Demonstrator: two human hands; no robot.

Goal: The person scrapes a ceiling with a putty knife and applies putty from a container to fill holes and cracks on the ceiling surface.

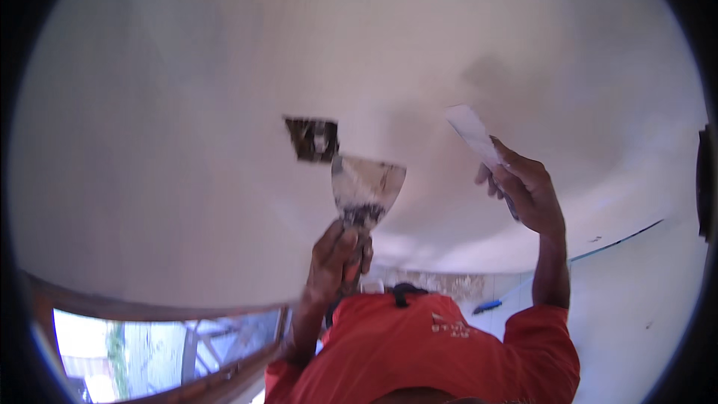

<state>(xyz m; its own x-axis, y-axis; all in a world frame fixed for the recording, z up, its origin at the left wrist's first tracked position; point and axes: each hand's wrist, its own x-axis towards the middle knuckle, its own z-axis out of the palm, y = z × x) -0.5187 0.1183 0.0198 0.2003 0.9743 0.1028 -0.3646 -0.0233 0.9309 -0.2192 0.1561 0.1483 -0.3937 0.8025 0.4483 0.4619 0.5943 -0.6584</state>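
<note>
A broad putty knife stands upright in my left hand, its fingers wrapped round the handle. Grey-white filler and dark smears mark the flared blade. Just beyond its upper left corner is a dark, roughly square hole in the pale plastered surface; something light shows inside. Higher and to the right, my right hand is closed on a second putty knife, whose narrower-looking blade is whitish and points up and left. Whether either blade touches the surface I cannot tell.
At the lower left is a window in a brown wooden frame. A pale wall with a dark line along its top lies right. A small blue object shows beyond my red shirt. A dark object stands at the right edge.
</note>
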